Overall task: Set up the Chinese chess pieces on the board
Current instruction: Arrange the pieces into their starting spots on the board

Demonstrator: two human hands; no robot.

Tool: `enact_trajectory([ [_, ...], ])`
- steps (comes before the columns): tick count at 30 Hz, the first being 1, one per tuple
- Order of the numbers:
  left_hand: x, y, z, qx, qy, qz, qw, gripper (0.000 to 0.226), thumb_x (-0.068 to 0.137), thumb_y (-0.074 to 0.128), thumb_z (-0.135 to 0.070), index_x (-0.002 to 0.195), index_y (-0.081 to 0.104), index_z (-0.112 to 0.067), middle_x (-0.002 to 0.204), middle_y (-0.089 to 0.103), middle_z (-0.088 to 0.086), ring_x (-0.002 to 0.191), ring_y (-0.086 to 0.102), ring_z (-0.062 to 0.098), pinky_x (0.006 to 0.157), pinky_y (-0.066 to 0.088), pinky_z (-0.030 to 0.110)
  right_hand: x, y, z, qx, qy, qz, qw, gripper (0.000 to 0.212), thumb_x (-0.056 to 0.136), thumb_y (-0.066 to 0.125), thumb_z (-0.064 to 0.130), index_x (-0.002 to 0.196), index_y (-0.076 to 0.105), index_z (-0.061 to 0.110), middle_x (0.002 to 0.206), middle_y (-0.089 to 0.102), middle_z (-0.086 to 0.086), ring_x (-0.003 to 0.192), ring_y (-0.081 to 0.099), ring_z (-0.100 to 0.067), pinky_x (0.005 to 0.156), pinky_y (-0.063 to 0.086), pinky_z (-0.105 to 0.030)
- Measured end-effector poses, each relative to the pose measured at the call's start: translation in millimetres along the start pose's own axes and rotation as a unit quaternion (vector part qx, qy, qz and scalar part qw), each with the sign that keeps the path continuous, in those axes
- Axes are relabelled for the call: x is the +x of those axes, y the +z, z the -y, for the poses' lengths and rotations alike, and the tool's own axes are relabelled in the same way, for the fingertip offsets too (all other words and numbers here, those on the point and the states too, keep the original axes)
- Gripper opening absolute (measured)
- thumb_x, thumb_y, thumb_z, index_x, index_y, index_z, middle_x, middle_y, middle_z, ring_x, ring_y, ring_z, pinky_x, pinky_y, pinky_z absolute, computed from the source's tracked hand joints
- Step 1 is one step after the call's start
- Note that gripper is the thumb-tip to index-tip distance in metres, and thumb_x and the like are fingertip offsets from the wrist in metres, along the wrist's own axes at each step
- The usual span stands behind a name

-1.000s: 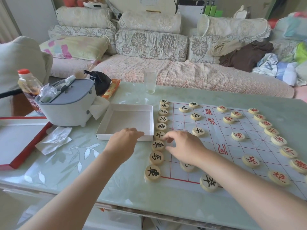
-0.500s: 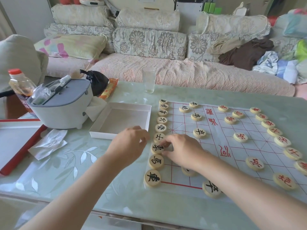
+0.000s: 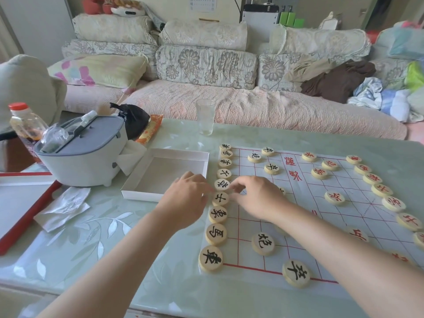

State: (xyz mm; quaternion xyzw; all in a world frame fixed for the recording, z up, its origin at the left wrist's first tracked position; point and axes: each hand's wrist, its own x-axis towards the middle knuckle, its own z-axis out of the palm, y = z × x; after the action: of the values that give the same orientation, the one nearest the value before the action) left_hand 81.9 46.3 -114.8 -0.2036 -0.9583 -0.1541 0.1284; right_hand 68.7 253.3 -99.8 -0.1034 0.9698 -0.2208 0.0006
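Black back-row pieces [image 3: 215, 234]: left hand [image 3: 185, 198] and right hand [image 3: 257, 198], fingers [image 3: 234, 186] curled against middle two, grip unclear; nudge lightly onto board [image 3: 305, 184] crossings.

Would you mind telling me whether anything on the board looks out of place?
The black back row sits just outside the board's outer red line, not on it, and bows slightly.

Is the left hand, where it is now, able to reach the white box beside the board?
Probably yes: the left hand hovers just beside the near corner of the white box, with nothing between them.
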Motion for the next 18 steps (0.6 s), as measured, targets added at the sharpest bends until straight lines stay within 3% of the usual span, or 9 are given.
enact_trajectory([
  [7,11.0,11.6,1.2,0.041,0.038,0.051,0.997,0.046,0.090,0.043,-0.011,0.122,0.062,-0.039,0.125,0.057,-0.020,0.117,0.043,0.012,0.100,0.033,0.029,9.9,11.8,-4.0,0.059,0.013,0.037,0.998,0.017,0.088,0.067,0.042,0.104,0.071,0.039,0.102,0.069,0.021,0.098,0.062,-0.007,0.082,0.049,-0.029],
  [13,9.1,11.6,1.6,0.052,0.042,0.044,0.997,0.040,0.091,0.044,-0.015,0.115,0.066,-0.039,0.118,0.059,-0.021,0.114,0.045,0.012,0.098,0.029,0.027,13.2,16.9,-5.9,0.064,0.006,0.040,0.997,0.016,0.089,0.068,0.040,0.104,0.073,0.040,0.108,0.070,0.019,0.104,0.062,-0.011,0.093,0.051,-0.036],
  [18,11.3,7.2,0.7,0.046,0.031,0.018,0.998,0.034,0.091,0.047,-0.019,0.112,0.066,-0.038,0.117,0.057,-0.019,0.113,0.044,0.012,0.092,0.029,0.025,17.5,9.6,-8.4,0.080,0.008,0.019,0.997,0.014,0.089,0.065,0.041,0.102,0.070,0.038,0.101,0.068,0.020,0.096,0.062,-0.008,0.085,0.051,-0.032],
])
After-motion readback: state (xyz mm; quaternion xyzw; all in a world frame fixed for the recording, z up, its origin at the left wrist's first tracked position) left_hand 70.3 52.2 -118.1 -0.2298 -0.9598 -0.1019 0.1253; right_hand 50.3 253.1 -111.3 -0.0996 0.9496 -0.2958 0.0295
